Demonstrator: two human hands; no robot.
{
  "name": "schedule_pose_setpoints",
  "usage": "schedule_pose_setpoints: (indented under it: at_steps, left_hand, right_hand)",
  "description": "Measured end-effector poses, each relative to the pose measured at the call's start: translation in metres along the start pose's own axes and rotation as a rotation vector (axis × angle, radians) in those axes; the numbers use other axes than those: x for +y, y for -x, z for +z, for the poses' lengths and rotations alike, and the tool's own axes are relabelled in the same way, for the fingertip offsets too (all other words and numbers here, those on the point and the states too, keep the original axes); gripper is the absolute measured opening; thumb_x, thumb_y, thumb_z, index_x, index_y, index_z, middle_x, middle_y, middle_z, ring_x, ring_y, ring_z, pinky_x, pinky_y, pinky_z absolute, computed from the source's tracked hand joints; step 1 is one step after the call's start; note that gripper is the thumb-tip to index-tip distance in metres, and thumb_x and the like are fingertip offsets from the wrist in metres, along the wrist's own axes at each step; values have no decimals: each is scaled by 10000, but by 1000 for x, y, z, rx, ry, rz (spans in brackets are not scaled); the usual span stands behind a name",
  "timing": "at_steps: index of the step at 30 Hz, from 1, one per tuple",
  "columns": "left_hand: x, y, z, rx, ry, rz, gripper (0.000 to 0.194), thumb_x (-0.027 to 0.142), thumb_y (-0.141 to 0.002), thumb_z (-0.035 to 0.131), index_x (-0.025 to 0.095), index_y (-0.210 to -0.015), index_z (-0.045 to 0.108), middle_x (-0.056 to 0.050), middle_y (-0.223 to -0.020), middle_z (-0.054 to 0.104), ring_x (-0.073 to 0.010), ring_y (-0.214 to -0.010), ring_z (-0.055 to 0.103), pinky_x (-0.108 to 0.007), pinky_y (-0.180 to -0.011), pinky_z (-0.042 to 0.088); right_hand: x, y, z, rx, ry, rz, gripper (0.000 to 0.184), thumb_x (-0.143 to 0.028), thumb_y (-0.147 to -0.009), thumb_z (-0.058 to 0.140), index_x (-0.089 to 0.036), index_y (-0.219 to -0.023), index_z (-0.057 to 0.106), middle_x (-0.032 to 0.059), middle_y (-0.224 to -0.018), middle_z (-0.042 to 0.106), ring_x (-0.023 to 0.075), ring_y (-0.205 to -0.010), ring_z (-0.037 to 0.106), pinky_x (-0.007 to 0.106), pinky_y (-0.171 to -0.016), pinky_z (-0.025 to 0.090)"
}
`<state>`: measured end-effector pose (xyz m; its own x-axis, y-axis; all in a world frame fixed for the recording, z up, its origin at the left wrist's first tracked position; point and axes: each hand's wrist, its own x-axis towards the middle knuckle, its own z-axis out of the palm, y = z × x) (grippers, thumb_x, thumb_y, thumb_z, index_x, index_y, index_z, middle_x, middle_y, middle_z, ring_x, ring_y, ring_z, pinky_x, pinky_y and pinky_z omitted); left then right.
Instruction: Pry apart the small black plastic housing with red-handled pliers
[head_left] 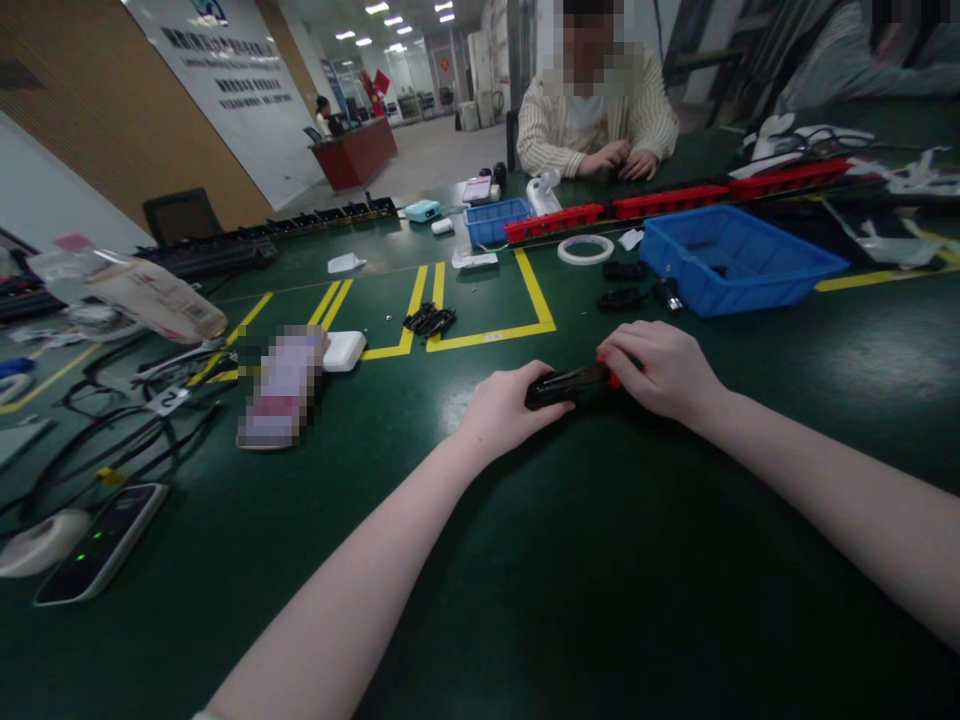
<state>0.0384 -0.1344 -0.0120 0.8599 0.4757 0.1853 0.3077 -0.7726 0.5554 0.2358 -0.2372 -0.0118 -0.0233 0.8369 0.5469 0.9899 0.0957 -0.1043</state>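
Note:
My left hand (501,412) is closed around a glossy black plastic part (553,388), held low over the green table. My right hand (660,368) grips a red-handled tool (613,377). Its narrow dark metal end points left and meets the black part, though I cannot tell whether it is pliers or another tool. Fingers cover most of the handle. Just beyond the right hand lie several black pieces (621,299), beside a blue bin (739,275). A small pile of similar black parts (430,320) rests farther off, to the left.
A phone (281,390), a white case (345,350), a bottle (154,295), tangled black cables (97,430) and a device with green lights (101,545) lie left. A tape roll (585,249), small blue bin (495,220) and red trays (671,202) stand ahead. Opposite sits a person (596,120).

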Motion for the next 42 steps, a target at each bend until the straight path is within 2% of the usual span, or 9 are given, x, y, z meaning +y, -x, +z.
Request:
schedule_pose_setpoints:
  at_steps: [19,27,38,42]
  left_hand:
    - [2,1,-2,-18,-9,12,319,411,-820,662,222,-1073,621,-28,-982,719,-212,-867,679,-297,-703,518]
    - [2,1,-2,4,-7,4,312,411,-831,651,227,-1078,600,-21,-988,715,-210,-875,679,-296,-713,519]
    - [4,2,-1,17,-52,23,333,348,-822,649,224,-1119,567,-34,-1043,704,-229,-897,674,-338,-753,528]
    - [6,2,-2,18,-58,28,342,329,-817,623,215,-1134,565,-40,-1052,703,-232,-901,673,-347,-766,531]
  right_hand:
    - [-9,-1,-1,-84,-60,-51,372,-331,-943,346,-191,-684,572,53,-688,625,174,-647,545,325,-632,377]
    - [-4,0,-1,-7,-30,32,373,-340,-954,321,-183,-752,592,72,-747,639,189,-693,547,333,-651,378]
    - [-5,1,0,-32,-32,15,366,-345,-951,338,-185,-751,598,62,-745,641,183,-689,551,329,-652,386]
    - [-5,0,-2,-3,-18,34,366,-353,-951,341,-185,-749,596,73,-761,650,192,-699,558,341,-659,391]
